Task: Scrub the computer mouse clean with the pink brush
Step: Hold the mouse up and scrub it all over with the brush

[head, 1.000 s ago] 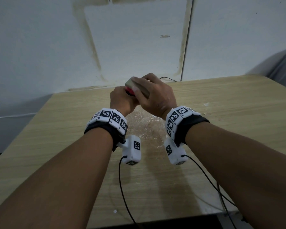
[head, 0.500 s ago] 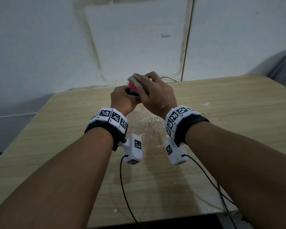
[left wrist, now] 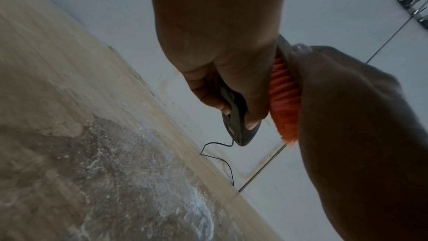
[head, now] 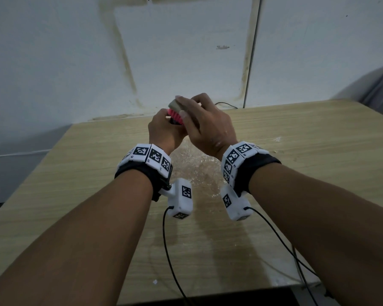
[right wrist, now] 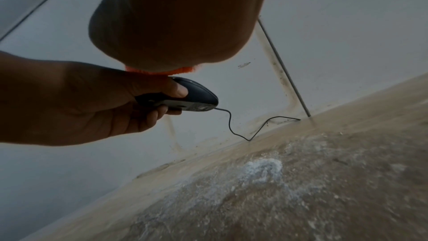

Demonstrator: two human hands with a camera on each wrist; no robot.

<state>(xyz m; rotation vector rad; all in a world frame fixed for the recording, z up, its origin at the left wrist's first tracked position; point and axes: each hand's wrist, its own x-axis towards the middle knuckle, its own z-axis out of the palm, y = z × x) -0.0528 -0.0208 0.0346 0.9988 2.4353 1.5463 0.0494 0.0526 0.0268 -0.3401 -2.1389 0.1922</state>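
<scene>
My left hand (head: pixel 164 127) grips a dark wired computer mouse (right wrist: pixel 197 96) and holds it in the air above the wooden table (head: pixel 296 151). In the left wrist view the mouse (left wrist: pixel 234 116) shows edge-on between thumb and fingers. My right hand (head: pixel 203 127) holds the brush (head: pixel 177 113), whose pale back sits under the fingers and whose pink bristles (left wrist: pixel 284 98) press against the top of the mouse. In the head view the mouse is mostly hidden by both hands. Its thin black cable (right wrist: pixel 243 133) hangs down to the table's far edge.
A wet, foamy patch with white suds (head: pixel 199 171) covers the table below my hands. A white wall (head: pixel 186 51) stands right behind the table's far edge. Camera cables (head: pixel 170 261) run from my wrists over the near edge. Grey cloth (head: pixel 380 89) lies at the far right.
The right hand has slid the brush across the mouse, tilting so that more of the pink bristles show. Both hands have risen slightly and stayed above the wet patch.
</scene>
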